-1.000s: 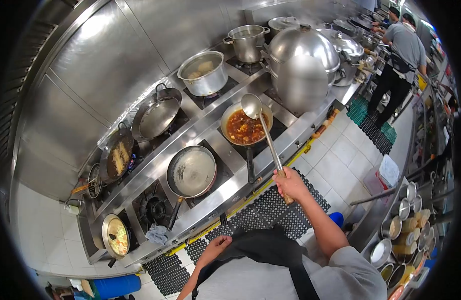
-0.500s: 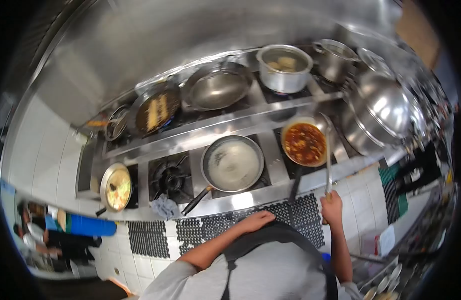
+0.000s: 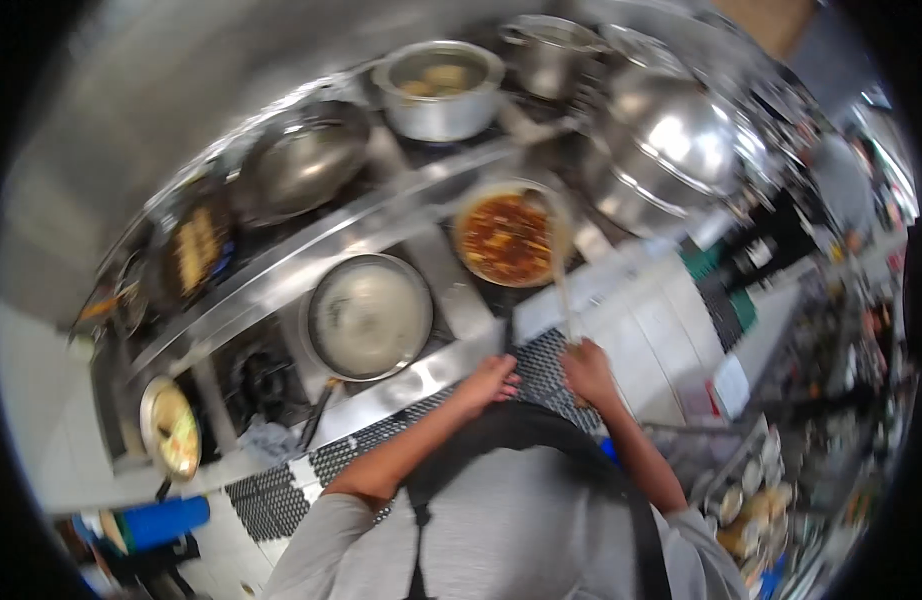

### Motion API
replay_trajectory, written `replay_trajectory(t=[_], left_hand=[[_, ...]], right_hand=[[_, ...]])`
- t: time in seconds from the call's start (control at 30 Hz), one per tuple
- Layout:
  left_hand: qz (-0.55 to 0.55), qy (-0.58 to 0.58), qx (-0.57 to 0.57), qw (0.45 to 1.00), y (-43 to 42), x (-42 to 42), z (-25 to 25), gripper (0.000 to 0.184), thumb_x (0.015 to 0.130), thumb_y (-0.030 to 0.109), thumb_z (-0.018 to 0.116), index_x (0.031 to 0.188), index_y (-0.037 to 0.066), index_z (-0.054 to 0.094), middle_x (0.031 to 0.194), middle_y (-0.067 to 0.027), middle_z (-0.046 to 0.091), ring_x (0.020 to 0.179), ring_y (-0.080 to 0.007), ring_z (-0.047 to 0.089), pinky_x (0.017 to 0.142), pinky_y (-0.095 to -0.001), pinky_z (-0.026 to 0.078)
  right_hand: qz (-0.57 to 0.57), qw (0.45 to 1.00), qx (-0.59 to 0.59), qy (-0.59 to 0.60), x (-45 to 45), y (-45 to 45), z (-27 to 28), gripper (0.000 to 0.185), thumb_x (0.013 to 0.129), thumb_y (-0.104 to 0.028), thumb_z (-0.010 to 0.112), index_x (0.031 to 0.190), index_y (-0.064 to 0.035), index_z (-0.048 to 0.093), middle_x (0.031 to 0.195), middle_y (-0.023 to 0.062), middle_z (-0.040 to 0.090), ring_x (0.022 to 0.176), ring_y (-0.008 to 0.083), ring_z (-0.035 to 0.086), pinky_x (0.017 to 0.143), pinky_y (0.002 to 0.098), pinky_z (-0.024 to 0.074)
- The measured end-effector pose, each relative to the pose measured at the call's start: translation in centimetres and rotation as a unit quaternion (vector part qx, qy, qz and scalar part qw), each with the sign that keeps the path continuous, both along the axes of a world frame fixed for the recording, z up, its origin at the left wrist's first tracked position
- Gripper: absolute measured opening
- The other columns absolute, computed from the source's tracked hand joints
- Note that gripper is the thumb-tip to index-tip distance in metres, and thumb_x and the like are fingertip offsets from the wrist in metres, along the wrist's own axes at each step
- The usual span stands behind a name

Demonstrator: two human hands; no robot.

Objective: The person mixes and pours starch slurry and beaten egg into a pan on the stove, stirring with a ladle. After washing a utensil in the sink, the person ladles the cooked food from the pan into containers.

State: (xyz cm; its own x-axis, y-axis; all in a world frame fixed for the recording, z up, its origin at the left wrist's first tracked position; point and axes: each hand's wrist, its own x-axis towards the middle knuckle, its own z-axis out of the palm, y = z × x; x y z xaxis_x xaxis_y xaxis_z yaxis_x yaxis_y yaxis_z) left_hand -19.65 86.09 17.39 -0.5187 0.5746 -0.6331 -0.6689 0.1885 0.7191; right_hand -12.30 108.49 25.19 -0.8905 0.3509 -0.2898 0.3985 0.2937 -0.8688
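Note:
My right hand (image 3: 588,372) is closed around the handle of a ladle (image 3: 563,290). The ladle's bowl rests at the right rim of a pan (image 3: 463,258) of chunky red-brown sauce (image 3: 508,240). My left hand (image 3: 489,386) is at the near end of this pan's dark handle (image 3: 509,322), its fingers loosely bent and somewhat apart. Blur hides whether it touches the handle. Left of the sauce, a frying pan (image 3: 311,335) holds a whitish liquid (image 3: 373,315), its black handle pointing towards me.
On the back burners stand a pan of long golden fried pieces (image 3: 196,250), a wok (image 3: 306,170), an aluminium pot (image 3: 441,115) and a smaller pot (image 3: 549,60). A large domed steamer (image 3: 661,150) stands right. A grey cloth (image 3: 271,440) lies at the stove edge, near another food pan (image 3: 171,425).
My view has swung right, so the stove sits further left. My left hand has come away from my apron to the sauce pan's handle. My right hand keeps the ladle.

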Motion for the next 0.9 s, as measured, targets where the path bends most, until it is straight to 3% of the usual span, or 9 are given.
replay_trajectory(t=[0.03,0.17,0.23,0.3,0.53,0.67,0.7,0.8,0.9], left_hand=[[0.017,-0.04,-0.001,0.999,0.6,0.5,0.8,0.046,0.106,0.051,0.052,0.127,0.009,0.053,0.102,-0.006,0.068,0.077,-0.0126,0.065,0.067,-0.0287,0.054],[0.056,-0.066,-0.04,0.995,1.3,0.4,1.0,0.028,0.11,0.041,0.047,0.124,0.016,0.052,0.095,-0.0034,0.064,0.072,-0.0139,0.062,0.067,-0.0301,0.053],[0.073,-0.06,-0.021,0.995,1.3,0.3,0.3,0.028,0.109,0.039,0.051,0.123,0.015,0.053,0.088,-0.002,0.064,0.067,-0.013,0.061,0.061,-0.0289,0.051],[0.095,-0.058,-0.013,0.994,1.5,0.7,0.5,0.024,0.108,0.034,0.052,0.122,0.014,0.054,0.082,-0.0007,0.062,0.063,-0.0125,0.059,0.055,-0.0281,0.048],[0.14,-0.052,-0.009,0.989,2.0,1.2,0.8,0.02,0.107,0.031,0.055,0.115,0.013,0.06,0.08,-0.0015,0.062,0.06,-0.0133,0.059,0.053,-0.0282,0.048],[0.153,-0.05,-0.019,0.987,2.2,1.6,1.4,0.024,0.107,0.034,0.055,0.115,0.012,0.06,0.081,-0.0018,0.063,0.06,-0.0142,0.06,0.054,-0.0281,0.048],[0.153,-0.048,-0.022,0.987,2.2,1.6,1.8,0.025,0.107,0.035,0.055,0.115,0.012,0.06,0.081,-0.0018,0.063,0.06,-0.0144,0.06,0.054,-0.0281,0.048],[0.147,-0.035,-0.025,0.988,2.4,0.4,1.2,0.029,0.105,0.04,0.059,0.112,0.012,0.061,0.082,-0.0019,0.063,0.06,-0.0154,0.061,0.054,-0.0272,0.048],[0.217,-0.169,0.064,0.959,3.8,-1.8,0.4,0.033,0.103,0.045,0.063,0.104,0.012,0.06,0.077,-0.0004,0.06,0.059,-0.0144,0.058,0.05,-0.0264,0.045]], right_hand=[[-0.016,0.996,-0.073,-0.05,-0.3,-0.4,1.2,0.027,0.091,-0.02,0.068,0.103,0.0033,0.062,0.068,0.0086,0.061,0.047,0.0167,0.06,0.045,0.0343,0.0486],[-0.031,0.974,-0.187,-0.123,-0.5,-0.7,2.8,0.02,0.096,-0.018,0.065,0.107,-0.0024,0.058,0.073,0.0039,0.058,0.048,0.0145,0.056,0.043,0.0315,0.0475],[-0.022,0.962,-0.23,-0.146,-0.4,-0.6,3.1,0.017,0.098,-0.019,0.064,0.106,-0.0056,0.058,0.073,0.0023,0.056,0.049,0.0138,0.054,0.043,0.0309,0.0469],[-0.008,0.959,-0.237,-0.155,0.2,-0.6,3.5,0.017,0.098,-0.019,0.064,0.106,-0.0057,0.058,0.074,0.0025,0.056,0.049,0.0138,0.054,0.043,0.0312,0.0474],[0.063,0.963,-0.216,-0.147,1.3,-0.2,3.9,0.02,0.095,-0.018,0.066,0.106,-0.0036,0.057,0.076,0.0038,0.058,0.05,0.0144,0.057,0.044,0.0318,0.0489],[0.12,0.982,-0.081,-0.121,2.7,0.5,5.1,0.027,0.091,-0.019,0.067,0.103,0.0026,0.056,0.074,0.0108,0.062,0.052,0.0166,0.063,0.046,0.0344,0.0524],[0.134,0.982,-0.015,-0.133,2.9,0.8,6.1,0.03,0.09,-0.021,0.067,0.103,0.0042,0.057,0.077,0.0199,0.067,0.062,0.0293,0.07,0.058,0.0431,0.0561],[0.166,0.968,0.176,-0.071,3.9,2.3,5.4,0.031,0.087,-0.021,0.067,0.104,0.0037,0.059,0.086,0.0279,0.069,0.082,0.044,0.071,0.074,0.0509,0.0556],[0.142,0.965,0.209,-0.073,4.5,2.6,6.0,0.031,0.085,-0.022,0.067,0.105,0.0019,0.062,0.093,0.0311,0.069,0.097,0.0504,0.065,0.086,0.0549,0.0516]])
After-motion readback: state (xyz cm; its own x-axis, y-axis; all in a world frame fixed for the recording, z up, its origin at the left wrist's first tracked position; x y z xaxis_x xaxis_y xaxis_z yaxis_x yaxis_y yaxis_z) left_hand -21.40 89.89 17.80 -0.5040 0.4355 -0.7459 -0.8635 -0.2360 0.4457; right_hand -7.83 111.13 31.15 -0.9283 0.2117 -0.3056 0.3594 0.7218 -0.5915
